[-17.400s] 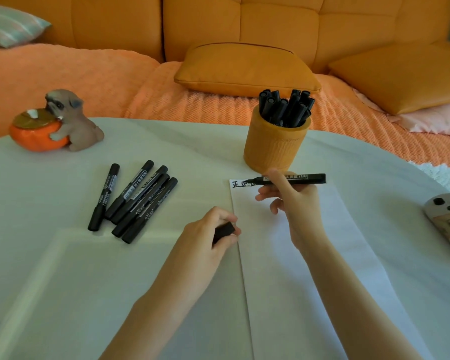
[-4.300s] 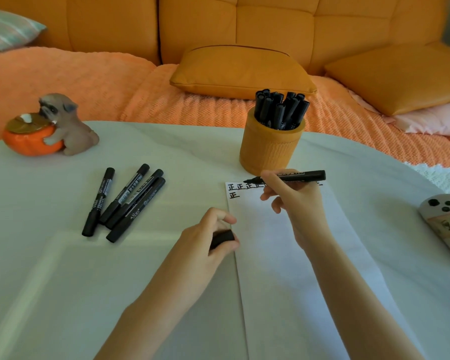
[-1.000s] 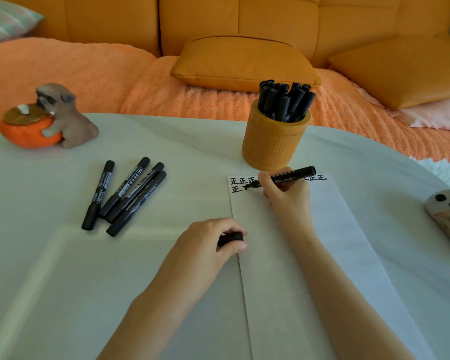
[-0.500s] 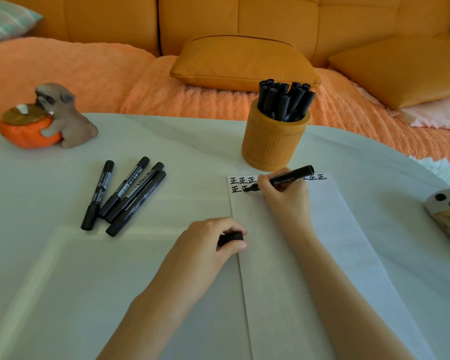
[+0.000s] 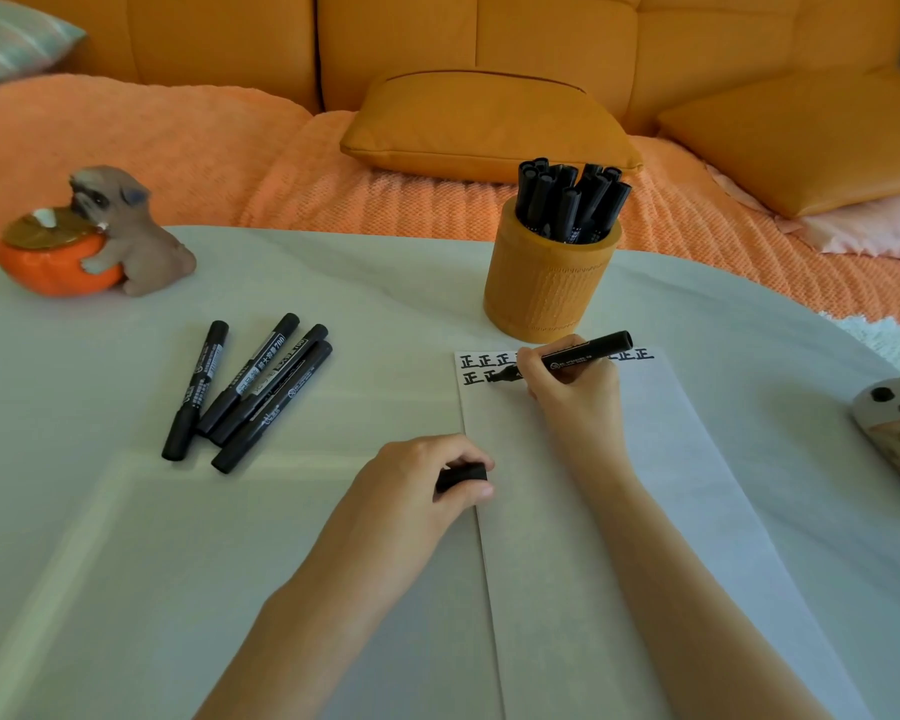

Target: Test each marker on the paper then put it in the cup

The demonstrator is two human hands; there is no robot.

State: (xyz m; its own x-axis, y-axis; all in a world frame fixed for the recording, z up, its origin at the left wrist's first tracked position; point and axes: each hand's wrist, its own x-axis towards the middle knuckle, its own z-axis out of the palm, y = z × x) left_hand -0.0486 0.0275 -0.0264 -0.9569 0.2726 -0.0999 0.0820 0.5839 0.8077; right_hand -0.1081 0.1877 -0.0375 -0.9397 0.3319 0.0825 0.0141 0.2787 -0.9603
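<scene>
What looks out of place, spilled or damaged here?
Nothing stands out. The cup stands upright, full of markers; four capped markers lie left of the paper; the right hand writes with a marker, the left hand holds its cap.

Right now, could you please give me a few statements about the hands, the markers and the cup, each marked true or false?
1. The right hand holds an uncapped marker with its tip down on the paper, by the second row of written characters. True.
2. The left hand lies flat and holds nothing. False: it grips a black cap beside the paper's left edge.
3. Four loose markers lie on the table to the left of the paper. True.
4. The cup is empty. False: a bunch of black markers stands in it.
</scene>
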